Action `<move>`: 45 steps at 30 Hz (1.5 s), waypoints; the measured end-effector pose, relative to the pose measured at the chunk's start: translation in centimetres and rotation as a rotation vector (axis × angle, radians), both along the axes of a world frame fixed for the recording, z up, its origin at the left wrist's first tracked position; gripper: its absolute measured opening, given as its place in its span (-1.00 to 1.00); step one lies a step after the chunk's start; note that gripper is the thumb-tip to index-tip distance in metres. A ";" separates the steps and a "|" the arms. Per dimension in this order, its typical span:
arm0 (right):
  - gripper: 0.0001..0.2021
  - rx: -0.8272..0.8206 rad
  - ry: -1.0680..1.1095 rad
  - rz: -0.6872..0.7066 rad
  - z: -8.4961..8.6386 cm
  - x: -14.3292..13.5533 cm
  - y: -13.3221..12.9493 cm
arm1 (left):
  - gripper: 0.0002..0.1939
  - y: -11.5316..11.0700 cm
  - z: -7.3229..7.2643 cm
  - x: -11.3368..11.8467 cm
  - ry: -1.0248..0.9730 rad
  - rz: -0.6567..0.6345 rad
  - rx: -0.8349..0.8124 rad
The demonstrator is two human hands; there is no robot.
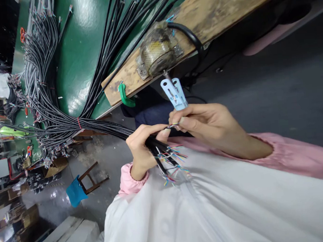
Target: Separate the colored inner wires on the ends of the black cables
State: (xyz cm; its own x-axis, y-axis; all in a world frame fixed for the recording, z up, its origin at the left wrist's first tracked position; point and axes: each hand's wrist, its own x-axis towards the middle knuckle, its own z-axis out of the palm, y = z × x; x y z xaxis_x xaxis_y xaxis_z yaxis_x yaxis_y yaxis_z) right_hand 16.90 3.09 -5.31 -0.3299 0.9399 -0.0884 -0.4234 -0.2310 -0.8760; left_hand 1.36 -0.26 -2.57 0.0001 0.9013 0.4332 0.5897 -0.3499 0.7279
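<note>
My left hand [141, 145] is closed round a bundle of black cables [109, 126]. Thin coloured wires [178, 155] fan out of their stripped ends below the hand. Between its thumb and forefinger comes one cable's end, whose fine wires reach my right hand [207, 126]. That hand pinches these wires with thumb and forefinger. Just above the right fingertips is a light-blue clothes peg [175, 93], mounted on the shaft of a small motor [158, 51]; the fingers appear to touch its lower end. A red tie [79, 123] circles the cable bundle farther back.
The motor sits on a worn wooden board [211, 9] along the green table [83, 41]. A green clamp [125, 95] grips the board's edge. Many grey cables [39, 64] lie across the table, with more black cables [102, 66] alongside. A blue-seated stool [76, 191] stands on the floor.
</note>
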 end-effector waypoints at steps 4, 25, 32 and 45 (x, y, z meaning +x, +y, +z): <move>-0.63 0.051 0.038 0.008 -0.2 0.1 0.1 | -0.77 0.0 0.4 -0.1 -0.076 -0.053 0.003; -0.82 0.560 -0.177 -0.308 0.7 0.1 0.2 | -0.72 0.1 0.8 -0.1 -0.108 -0.083 -0.027; -0.87 0.640 -0.217 -0.360 0.0 0.1 -0.3 | -0.71 0.1 1.7 -0.2 -0.029 -0.138 -0.060; -0.58 0.366 -0.172 -0.174 0.9 0.3 0.1 | -0.67 0.2 1.9 -0.2 -0.029 -0.187 -0.111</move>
State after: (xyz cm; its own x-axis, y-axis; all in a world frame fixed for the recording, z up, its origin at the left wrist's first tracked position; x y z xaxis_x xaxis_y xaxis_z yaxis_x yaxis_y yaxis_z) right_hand 17.20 3.19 -4.38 -0.1734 0.9597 0.2211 -0.2690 0.1699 -0.9481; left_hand 1.16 -0.02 -0.65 0.1609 0.9289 0.3337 0.5007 -0.3682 0.7834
